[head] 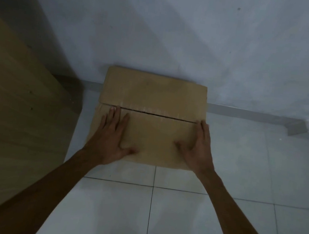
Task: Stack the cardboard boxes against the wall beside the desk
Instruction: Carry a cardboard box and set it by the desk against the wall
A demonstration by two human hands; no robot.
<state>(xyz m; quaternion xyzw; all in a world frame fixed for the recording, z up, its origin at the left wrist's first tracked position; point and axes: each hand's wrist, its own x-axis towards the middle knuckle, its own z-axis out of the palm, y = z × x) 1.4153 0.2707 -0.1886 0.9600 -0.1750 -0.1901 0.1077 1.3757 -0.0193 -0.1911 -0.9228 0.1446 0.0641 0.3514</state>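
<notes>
Pressing flat on cardboard box (151,116): left hand (110,139), right hand (198,148), grips wide; desk (17,112) left, wall (177,33) behind.

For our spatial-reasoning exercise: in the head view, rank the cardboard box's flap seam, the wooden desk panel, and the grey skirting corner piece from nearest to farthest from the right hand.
1. Flap seam: the right hand has its fingertips at the seam's right end.
2. Grey skirting corner piece: to the right, at the wall's foot.
3. Wooden desk panel: far left, past the box and the left hand.
</notes>
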